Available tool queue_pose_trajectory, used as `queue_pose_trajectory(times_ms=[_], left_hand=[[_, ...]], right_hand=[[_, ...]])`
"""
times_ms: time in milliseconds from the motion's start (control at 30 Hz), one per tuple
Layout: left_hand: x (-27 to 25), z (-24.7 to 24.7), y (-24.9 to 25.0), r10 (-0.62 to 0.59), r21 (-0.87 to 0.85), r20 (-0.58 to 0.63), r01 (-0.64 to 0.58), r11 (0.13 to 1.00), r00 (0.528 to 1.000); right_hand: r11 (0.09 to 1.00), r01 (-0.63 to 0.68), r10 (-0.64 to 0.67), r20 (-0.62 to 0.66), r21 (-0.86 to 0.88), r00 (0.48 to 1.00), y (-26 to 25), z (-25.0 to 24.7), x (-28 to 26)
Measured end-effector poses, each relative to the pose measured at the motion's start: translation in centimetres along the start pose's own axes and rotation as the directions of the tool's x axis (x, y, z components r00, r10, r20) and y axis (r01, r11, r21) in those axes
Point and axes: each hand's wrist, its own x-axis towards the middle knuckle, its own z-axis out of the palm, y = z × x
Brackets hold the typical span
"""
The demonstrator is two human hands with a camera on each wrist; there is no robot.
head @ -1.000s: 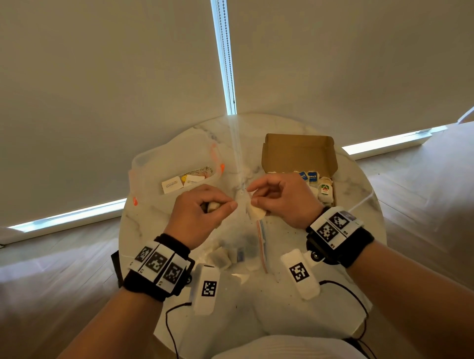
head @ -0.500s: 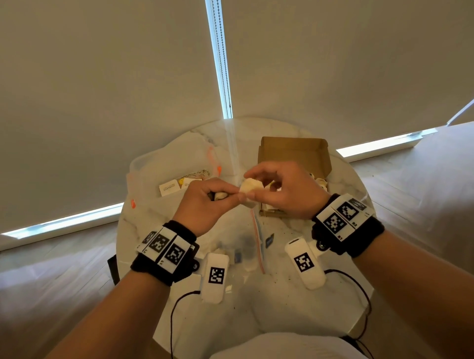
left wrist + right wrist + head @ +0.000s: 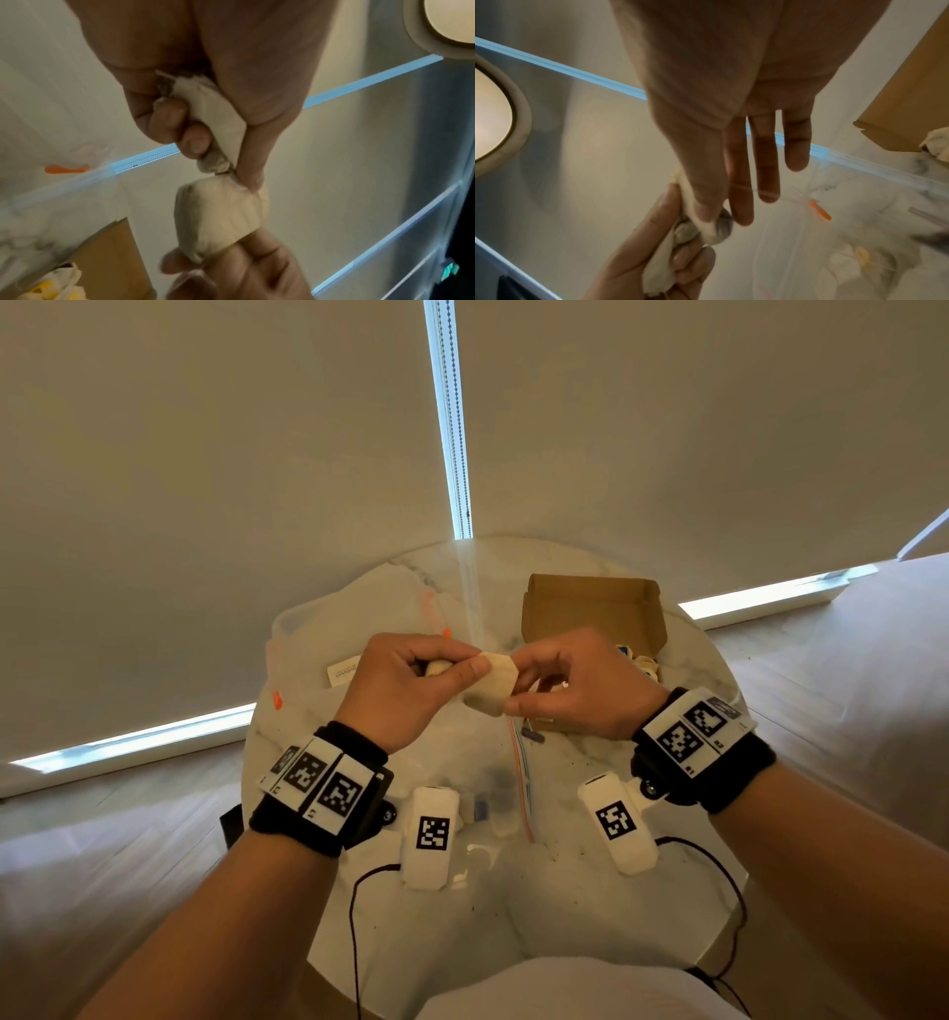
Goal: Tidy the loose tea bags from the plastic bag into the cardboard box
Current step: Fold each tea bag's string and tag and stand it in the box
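Both hands are raised over the middle of the round bench [image 3: 513, 906], working on tea bags between the plastic bag and the box. The left hand [image 3: 405, 690] has its grip closed on one tea bag [image 3: 218, 113], bunched in the curled fingers. The right hand [image 3: 580, 685] pinches a second tea bag [image 3: 490, 683] between thumb and forefinger, its other fingers straight. The two bags touch at one corner; they look joined or tangled there, so the step in hand is probably pulling them apart.

Next, each freed bag should go to the box [image 3: 595, 613] at 1 o'clock, lid open, a few bags already inside; the count is hidden. The plastic bag [image 3: 493, 793] lies at 6 o'clock beneath the hands, with more inside, too blurred to count. Another clear bag [image 3: 359, 629] sits at 10 o'clock.
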Motion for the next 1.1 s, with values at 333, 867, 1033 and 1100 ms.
queue_pose_trajectory(times_ms=[333,867,1033,1100], left_hand=[[0.2,0.4,1.6,-0.023,-0.072,0.008,0.023,0.997,1.0],[1.8,1.0,1.2,-0.15,-0.158,-0.138,0.128,0.979,0.979],[2.2,0.7,0.9,-0.183,-0.183,-0.162,0.153,0.971,0.97],[2.3,0.7,0.7,-0.191,-0.189,-0.179,0.157,0.969,0.965]], right_hand=[[0.992,-0.021,0.034,-0.107,0.122,0.994,1.8,2.6,-0.9],[0.948,-0.138,0.153,-0.029,0.286,0.988,2.1,6.2,-1.9],[0.893,-0.225,0.208,0.086,0.39,0.974,2.1,6.0,-2.9],[0.892,-0.243,0.217,0.111,0.381,0.97,2.2,5.8,-3.4]])
